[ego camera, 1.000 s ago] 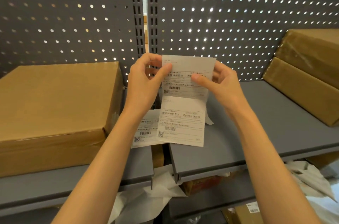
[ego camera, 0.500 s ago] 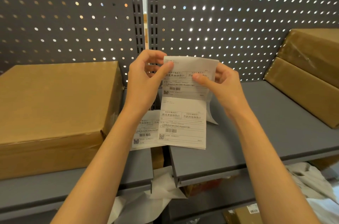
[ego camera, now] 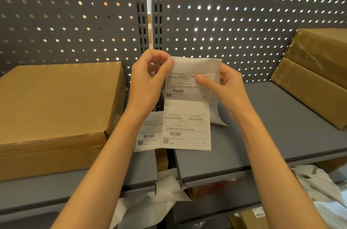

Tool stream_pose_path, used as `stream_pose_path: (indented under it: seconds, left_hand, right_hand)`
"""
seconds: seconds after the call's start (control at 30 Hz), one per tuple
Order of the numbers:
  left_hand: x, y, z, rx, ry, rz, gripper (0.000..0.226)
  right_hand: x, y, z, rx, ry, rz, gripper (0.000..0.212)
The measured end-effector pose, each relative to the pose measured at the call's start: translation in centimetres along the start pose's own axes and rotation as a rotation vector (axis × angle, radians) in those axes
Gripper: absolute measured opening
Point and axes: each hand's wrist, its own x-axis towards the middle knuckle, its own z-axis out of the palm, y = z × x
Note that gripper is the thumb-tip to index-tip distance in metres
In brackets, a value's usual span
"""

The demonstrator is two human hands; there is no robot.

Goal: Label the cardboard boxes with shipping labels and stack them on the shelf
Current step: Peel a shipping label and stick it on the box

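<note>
Both hands are up in front of a grey shelf, working on a strip of shipping labels (ego camera: pixel 187 116) that hangs down in the middle of the view. The left hand (ego camera: pixel 148 82) pinches the strip's top left corner between thumb and curled fingers. The right hand (ego camera: pixel 228 86) grips the right edge, thumb lying flat across the top label's print and the other fingers curled behind the paper. The top right corner looks like it's lifting away from the backing sheet, though it's hard to be sure. Two labels show on the strip, each with a barcode and a QR code.

Another label sheet (ego camera: pixel 148 133) lies on the shelf just behind and left of the hanging strip, partly hidden by the left forearm.

A big cardboard box (ego camera: pixel 56 108) sits on the left shelf board (ego camera: pixel 93 187), close to the left arm. On the right shelf board (ego camera: pixel 281 125), two wrapped boxes (ego camera: pixel 315 71) are stacked at the far right, tilted, well apart from the hands. Pegboard wall (ego camera: pixel 234 22) behind everything. Crumpled white paper (ego camera: pixel 159 195) pokes out below the shelf.
</note>
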Motion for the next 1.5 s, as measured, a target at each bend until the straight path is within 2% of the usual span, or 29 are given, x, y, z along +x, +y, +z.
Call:
stream_pose_path:
  seconds: [0.2,0.37,0.43,0.63,0.8,1.2,1.5]
  left_hand:
    - [0.0,-0.2,-0.2,0.0,0.034,-0.006,0.006]
    - [0.0,-0.3,-0.3,0.008,0.009,-0.019,0.006]
    - [0.0,-0.3,-0.3,0.018,-0.018,-0.009,0.005]
    - [-0.2,-0.5,-0.3,0.03,-0.083,0.024,0.004]
    - [-0.5,-0.3,-0.1,0.054,-0.104,0.046,0.006]
    - [-0.8,-0.3,-0.1,0.051,-0.107,0.025,0.002]
    - [-0.9,-0.1,0.2,0.026,-0.082,0.022,0.007]
  right_hand:
    - [-0.4,-0.4,-0.1,-0.032,-0.046,0.032,0.02]
    - [0.7,-1.6,-0.5,-0.081,0.094,0.037,0.022]
    - [1.5,-2.4,-0.7,-0.131,0.088,0.02,0.022]
    - [3.0,-4.6,-0.5,-0.356,-0.129,0.043,0.02]
    - [3.1,-4.7,0.2,-0.57,-0.356,0.127,0.033]
    - [2.2,-4.2,0.2,-0.494,-0.371,0.192,0.039]
    - [2.7,-3.0,0.1,-0.401,-0.258,0.246,0.027]
